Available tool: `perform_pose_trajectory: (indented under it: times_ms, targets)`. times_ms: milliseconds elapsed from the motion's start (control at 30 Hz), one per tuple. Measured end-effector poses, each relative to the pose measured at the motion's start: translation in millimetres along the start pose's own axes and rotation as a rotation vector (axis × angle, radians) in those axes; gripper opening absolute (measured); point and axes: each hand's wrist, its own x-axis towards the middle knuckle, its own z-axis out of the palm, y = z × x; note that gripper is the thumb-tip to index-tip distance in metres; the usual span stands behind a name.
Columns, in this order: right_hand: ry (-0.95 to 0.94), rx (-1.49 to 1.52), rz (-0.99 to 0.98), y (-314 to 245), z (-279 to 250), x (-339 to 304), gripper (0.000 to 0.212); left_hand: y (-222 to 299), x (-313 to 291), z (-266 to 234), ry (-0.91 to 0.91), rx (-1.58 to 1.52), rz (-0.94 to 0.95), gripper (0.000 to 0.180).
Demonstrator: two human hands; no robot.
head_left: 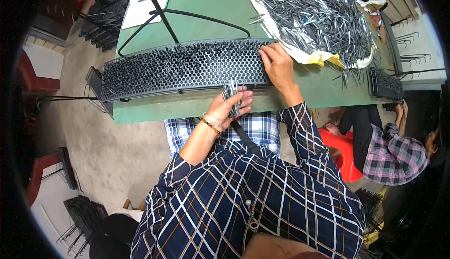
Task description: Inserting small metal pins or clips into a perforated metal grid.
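A long black perforated panel (183, 67) on a wire frame lies across the green table in front of me. Dark bits fill many of its holes toward the left, while round holes show plainly toward the right. Palm up at the panel's near edge, my left hand (224, 106) is closed around a bunch of thin grey strips (231, 94). My right hand (280, 66) rests at the panel's right end with its fingers pinched together over the holes. Whatever is between those fingertips is hidden. Beyond it, a large heap of similar grey strips (318, 17) lies on a white sheet.
The green table (206, 26) carries white papers (147, 8) with a pen at the far left. Black rods (157, 8) of the frame rise behind the panel. At right, another person (393, 153) sits by a red stool (340, 151). Dark racks (84, 214) stand lower left.
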Motion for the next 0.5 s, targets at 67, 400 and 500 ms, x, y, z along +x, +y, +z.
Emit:
perform_pose_trajectory:
  times_ms: [67, 400, 500]
  targets:
    - [0.002, 0.013, 0.026, -1.9, -0.3, 0.0, 0.011, -0.8, 0.6, -3.2, -0.012, -0.052, 0.008, 0.025]
    - [-0.589, 0.714, 0.321, -48.2, -10.0, -19.3, 0.022, 13.1, -10.3, -1.2, -0.086, 0.004, 0.093, 0.028]
    - [-0.67, 0.811, 0.442, -54.1, -9.8, -14.7, 0.023, 17.4, -18.5, -0.2, -0.122, 0.113, 0.056, 0.029]
